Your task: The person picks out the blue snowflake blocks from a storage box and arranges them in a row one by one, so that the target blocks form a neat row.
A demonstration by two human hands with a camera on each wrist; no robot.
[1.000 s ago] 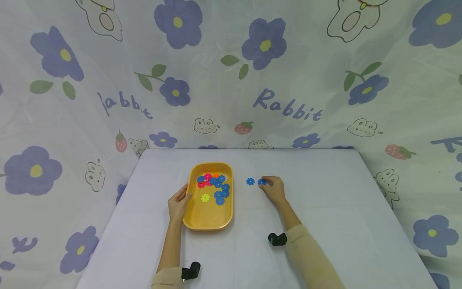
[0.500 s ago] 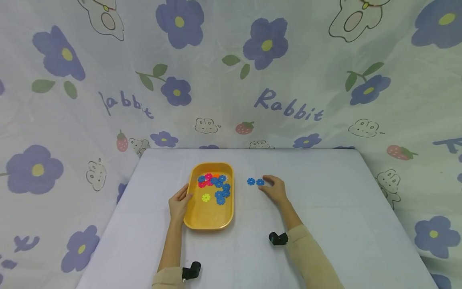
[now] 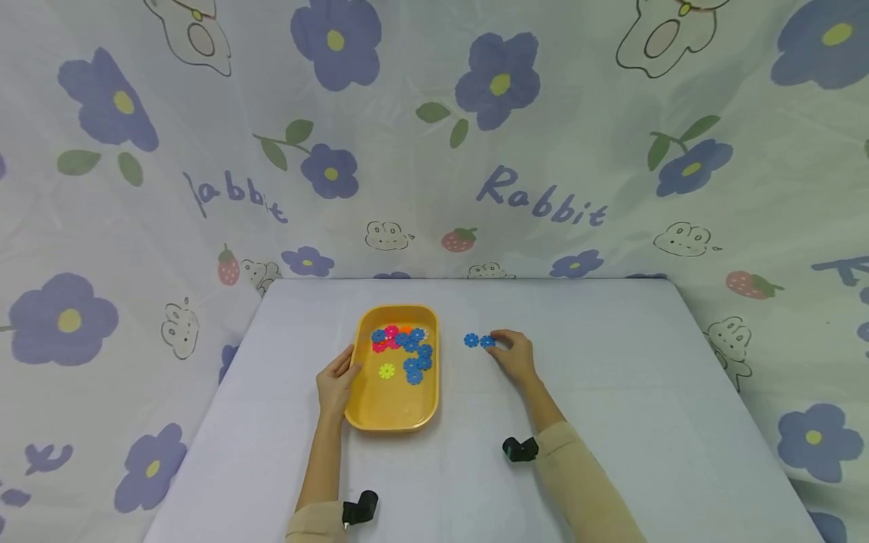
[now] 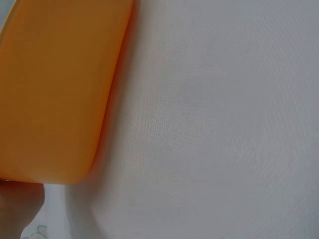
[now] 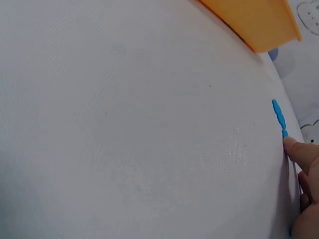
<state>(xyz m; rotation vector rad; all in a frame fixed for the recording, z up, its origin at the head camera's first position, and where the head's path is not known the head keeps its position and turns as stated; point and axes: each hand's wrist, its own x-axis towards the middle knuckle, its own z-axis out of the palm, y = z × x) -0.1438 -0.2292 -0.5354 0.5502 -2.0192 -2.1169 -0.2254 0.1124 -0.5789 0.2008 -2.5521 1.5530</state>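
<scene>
My left hand [image 3: 336, 383] grips the left rim of a yellow tray [image 3: 391, 411], thumb over the edge. In the left wrist view the tray's outer side [image 4: 60, 89] fills the upper left, with part of the hand below it. Right of the tray, my right hand [image 3: 516, 356] pinches a blue flower-shaped disc [image 3: 487, 342] between thumb and forefinger. Just left of that lies a second blue disc [image 3: 471, 340], the two edges side by side. From the right wrist the farther disc [image 5: 278, 110] shows edge-on, in line beyond the thumb [image 5: 299, 151].
Inside the tray several blue discs [image 3: 414, 365], some pink discs [image 3: 391, 332], an orange disc [image 3: 405, 330] and a yellow-green disc [image 3: 387, 371] lie mostly toward the far end. A white-covered table [image 3: 611, 400] extends on both sides, with a printed curtain [image 3: 421, 173] behind.
The right hand has shifted slightly left, bringing its blue disc up beside the other one. The left hand and the tray have stayed put.
</scene>
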